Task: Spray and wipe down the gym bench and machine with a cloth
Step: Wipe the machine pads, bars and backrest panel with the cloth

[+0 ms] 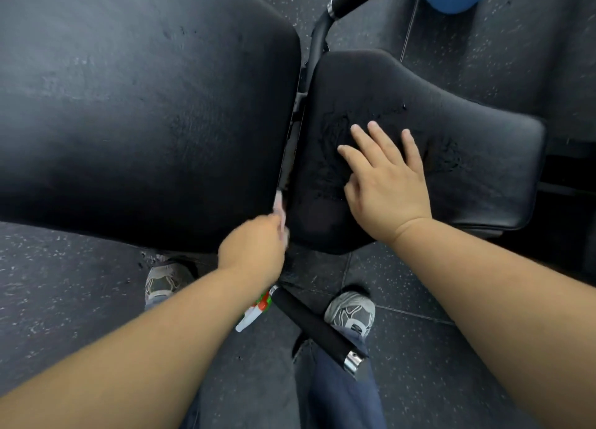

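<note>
Left hand: left hand [254,246] at the near end of the gap between the two pads, fingers curled round a pale pinkish cloth [280,211]; blurred.
Right hand: right hand [383,177] lies flat, fingers straight and spread, palm down on the smaller black vinyl seat pad [467,157].
Seat surface: dark streaky marks around the fingertips.
Back pad: large black vinyl back pad [135,106], left of the gap, cloth against its edge.
Spray: white spray head with green and orange-red parts [253,311] shows under the left wrist; what carries it, cannot tell.
Nearby: black foam-covered handle bar with chrome ends [314,325] just beside the spray head, over the dark speckled rubber floor [64,299].
</note>
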Demonstrator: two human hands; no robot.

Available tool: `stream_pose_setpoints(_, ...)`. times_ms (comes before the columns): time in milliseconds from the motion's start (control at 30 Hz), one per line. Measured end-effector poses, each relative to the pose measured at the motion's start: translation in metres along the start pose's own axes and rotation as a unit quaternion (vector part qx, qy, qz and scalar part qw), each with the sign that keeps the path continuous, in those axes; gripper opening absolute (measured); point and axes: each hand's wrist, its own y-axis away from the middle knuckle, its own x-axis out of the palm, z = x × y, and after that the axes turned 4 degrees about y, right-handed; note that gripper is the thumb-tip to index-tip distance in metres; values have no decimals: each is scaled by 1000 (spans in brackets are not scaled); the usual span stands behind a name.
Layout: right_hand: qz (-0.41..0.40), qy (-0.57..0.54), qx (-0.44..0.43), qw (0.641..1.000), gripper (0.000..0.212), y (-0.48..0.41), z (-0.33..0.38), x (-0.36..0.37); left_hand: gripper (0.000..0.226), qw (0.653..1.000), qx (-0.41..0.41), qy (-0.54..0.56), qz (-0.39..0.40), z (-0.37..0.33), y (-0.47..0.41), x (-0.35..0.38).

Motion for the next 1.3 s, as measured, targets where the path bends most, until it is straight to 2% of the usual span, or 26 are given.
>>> stream_pose_setpoints(67,-4,3,11,1000,53,5,-2,-3,36,994,-12,24,108,18,33,20)
stream_pose_setpoints(100,-7,3,23,1000,53,5,-3,-6,38,991,-33,85,102,25,45,23)
stream_pose_setpoints(133,-9,4,35,999,53,5,-7,-9,37,984,-56,158,57,28,47,19)
stream_pose_setpoints(200,-5,2,43,999,49,1,-14,-14,37,962,-62,253,-81,28,31,6)
stream_pose_setpoints(267,6,6,55,998,47,-6,-23,-17,40,941,-13,297,-163,9,10,-22)
stream_pose_setpoints(367,11,8,92,996,48,-20,-29,-20,34,916,87,321,-226,-25,-31,-64)
stream_pose_setpoints(433,18,4,109,994,49,-26,-28,-18,38,908,133,335,-213,-43,-60,-86)
stream_pose_setpoints(500,30,15,110,993,49,-28,-24,-13,53,935,138,277,-172,-54,-80,-94)
stream_pose_setpoints(567,28,27,108,993,49,-27,-24,-9,55,966,130,167,-150,-61,-86,-82)
stream_pose_setpoints(633,27,30,104,994,49,-27,-24,-8,52,977,96,108,-154,-54,-73,-58)
stream_pose_setpoints(700,29,27,103,994,48,-26,-24,-9,44,984,49,104,-137,-42,-50,-35)
stream_pose_setpoints(833,37,14,100,994,47,-25,-19,-10,30,993,-14,88,-71,-16,-5,-8)
stream_pose_setpoints(933,38,3,96,995,48,-24,-14,-10,30,995,-49,88,6,-2,26,5)
stream_pose_setpoints(1000,28,-13,118,993,48,-29,-14,-12,37,984,-51,167,-39,1,30,-4)
stream_pose_setpoints(1067,15,-19,129,991,48,-40,-20,-16,43,949,-37,285,-131,-8,11,-26)
stream_pose_setpoints(1133,-2,-18,131,991,48,-56,-29,-20,49,915,-3,352,-197,-27,-25,-56)
stream_pose_setpoints(1233,3,-14,150,989,48,-74,-39,-19,56,902,69,382,-188,-59,-86,-103)
stream_pose_setpoints(1267,7,-7,150,989,48,-76,-39,-15,61,911,86,364,-173,-68,-105,-117)
stream_pose_setpoints(1300,8,-2,148,989,47,-76,-39,-12,67,935,101,305,-153,-76,-122,-126)
